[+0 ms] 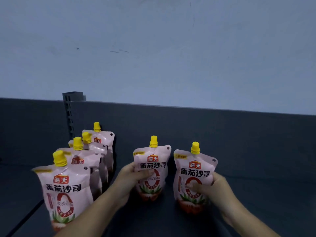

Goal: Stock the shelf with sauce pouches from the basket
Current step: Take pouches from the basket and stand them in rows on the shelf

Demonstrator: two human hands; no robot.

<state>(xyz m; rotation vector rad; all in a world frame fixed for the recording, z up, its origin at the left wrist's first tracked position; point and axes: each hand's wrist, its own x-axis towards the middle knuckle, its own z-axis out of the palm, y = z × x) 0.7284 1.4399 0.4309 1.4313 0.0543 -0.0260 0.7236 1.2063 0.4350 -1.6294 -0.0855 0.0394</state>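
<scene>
Now my left hand (131, 175) grips the middle pouch (152, 161), thumb across its front, and my right hand (215, 187) grips the right pouch (195, 168) the same way. Both stand upright on the dark shelf (256, 168), side by side, slightly apart, yellow caps up. At the left a row (68, 185) of four more pouches runs near to far, the farthest beside the slotted post (69, 117).

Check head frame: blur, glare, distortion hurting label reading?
Head view: dim, bluish light; left hand and right hand softly blurred; faint sheen on the front-left pouch; big print on left-held pouch and right-held pouch legible, small print not; shelf back panel edge slants, wide-angle.
</scene>
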